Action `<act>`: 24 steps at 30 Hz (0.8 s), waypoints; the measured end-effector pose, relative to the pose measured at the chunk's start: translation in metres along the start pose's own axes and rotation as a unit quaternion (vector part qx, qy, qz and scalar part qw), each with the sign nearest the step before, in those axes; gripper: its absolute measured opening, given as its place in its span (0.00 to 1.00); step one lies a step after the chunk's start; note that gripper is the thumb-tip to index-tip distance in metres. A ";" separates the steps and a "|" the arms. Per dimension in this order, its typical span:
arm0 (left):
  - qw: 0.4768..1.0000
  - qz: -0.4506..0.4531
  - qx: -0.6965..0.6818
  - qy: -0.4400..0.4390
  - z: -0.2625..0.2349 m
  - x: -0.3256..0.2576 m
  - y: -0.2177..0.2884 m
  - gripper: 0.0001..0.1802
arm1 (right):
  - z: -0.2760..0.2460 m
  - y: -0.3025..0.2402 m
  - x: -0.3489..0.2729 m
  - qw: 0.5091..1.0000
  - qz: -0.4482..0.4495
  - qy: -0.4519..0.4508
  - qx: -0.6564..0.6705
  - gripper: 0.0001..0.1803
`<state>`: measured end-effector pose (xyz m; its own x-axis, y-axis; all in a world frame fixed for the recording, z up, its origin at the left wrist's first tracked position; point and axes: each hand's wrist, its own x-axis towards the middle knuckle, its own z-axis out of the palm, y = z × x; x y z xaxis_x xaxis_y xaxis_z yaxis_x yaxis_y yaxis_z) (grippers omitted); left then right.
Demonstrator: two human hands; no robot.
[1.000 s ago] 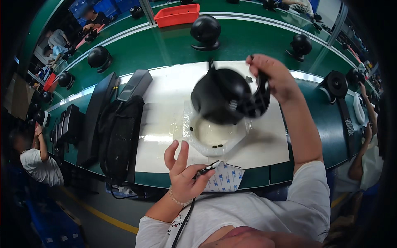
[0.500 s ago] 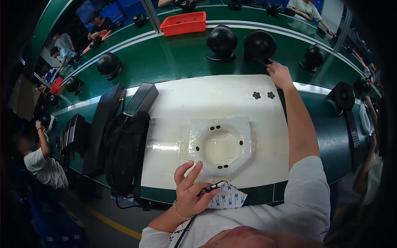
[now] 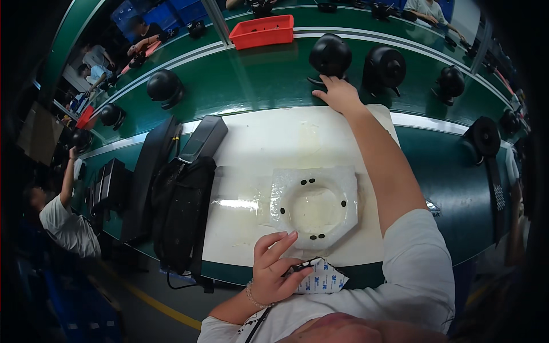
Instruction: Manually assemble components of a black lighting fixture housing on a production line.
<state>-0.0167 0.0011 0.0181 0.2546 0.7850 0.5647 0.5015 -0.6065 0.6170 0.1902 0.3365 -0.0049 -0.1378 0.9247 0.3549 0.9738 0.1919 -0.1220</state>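
My left hand [image 3: 278, 273], near the front table edge, pinches a sheet of adhesive pads [image 3: 325, 276] with printed white-and-blue backing and a dark side. My right arm stretches across to the green belt. There my right hand [image 3: 341, 94] has its fingers and thumb at the base of a black ball-shaped device [image 3: 330, 55]; the fingertips are partly lost against the black. Beside it stands another black round device [image 3: 385, 67], untouched. In front of my left hand lies a white foam block [image 3: 349, 183] wrapped in clear film, with a round hollow and several small black oval pads around it.
Black cases and a soft bag [image 3: 183, 211] line the mat's left. More black devices [image 3: 164, 88] stand along the belt, with a red bin [image 3: 261, 32] behind. A black round device with a strap [image 3: 483, 137] is at the right. Several people sit around.
My right hand has moved left from one black device's base to the neighbouring one. Both devices sit farther right in view. My right forearm covers where two flower-shaped black pads lay.
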 end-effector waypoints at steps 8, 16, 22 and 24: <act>1.000 0.010 -0.027 0.004 -0.001 0.001 -0.001 0.11 | -0.063 -0.009 -0.041 0.914 -0.031 0.261 0.310 0.15; 0.987 -0.069 -0.139 0.042 0.000 -0.009 -0.004 0.09 | -0.162 -0.052 -0.168 0.657 0.084 -0.078 0.745 0.12; 0.981 -0.084 -0.165 0.061 0.003 -0.009 -0.003 0.09 | -0.163 -0.060 -0.209 0.620 0.118 -0.135 0.764 0.13; 0.976 -0.102 -0.177 0.078 0.005 -0.011 0.002 0.09 | -0.160 -0.061 -0.214 0.639 0.155 -0.181 0.731 0.15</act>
<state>-0.0144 -0.0079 0.0108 0.0359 0.8823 0.4692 0.2040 -0.4661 0.8609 0.1890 0.0738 0.0749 -0.2710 0.9572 -0.1016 -0.2098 -0.1618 -0.9643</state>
